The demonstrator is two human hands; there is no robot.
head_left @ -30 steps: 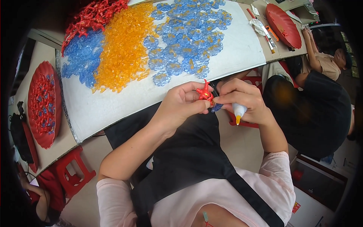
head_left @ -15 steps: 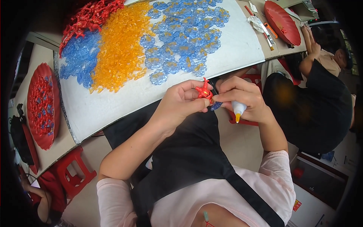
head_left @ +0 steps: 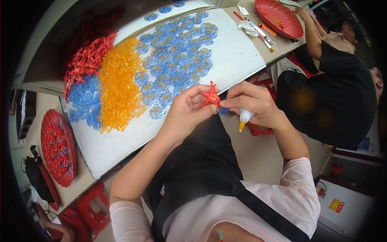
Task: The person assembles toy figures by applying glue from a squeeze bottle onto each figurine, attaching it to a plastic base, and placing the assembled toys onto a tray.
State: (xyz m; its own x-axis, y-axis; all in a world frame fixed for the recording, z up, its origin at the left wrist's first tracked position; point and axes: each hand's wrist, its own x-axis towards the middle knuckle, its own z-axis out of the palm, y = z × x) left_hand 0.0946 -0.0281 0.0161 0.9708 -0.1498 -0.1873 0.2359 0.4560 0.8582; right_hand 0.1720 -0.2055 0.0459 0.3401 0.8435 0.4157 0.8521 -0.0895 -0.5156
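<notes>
My left hand (head_left: 189, 105) is closed, thumb and fingers pinching a red plastic figure (head_left: 211, 97) with several pointed arms. My right hand (head_left: 253, 101) is closed beside it, with thumb and forefinger meeting at the figure's lower right side. A small dark blue piece (head_left: 224, 110) shows just under those fingertips; whether it is joined to the figure I cannot tell. Tucked in the right hand's lower fingers is a white squeeze bottle (head_left: 245, 116), its yellow tip pointing down. Both hands are held just off the table's front edge, above my black apron (head_left: 201, 157).
On the white table sheet (head_left: 238, 48) lie heaps of red figures (head_left: 86, 60), blue pieces (head_left: 84, 101) and orange pieces (head_left: 119, 84), plus spread blue flower-shaped pieces (head_left: 177, 56). Red trays (head_left: 58, 149) flank the table. Brushes (head_left: 264, 38) lie far right. A person in black (head_left: 330, 101) sits right.
The whole view has shifted, so the table and its heaps appear lower and further left. The red figure is turned slightly in my left hand. Both hands keep their hold.
</notes>
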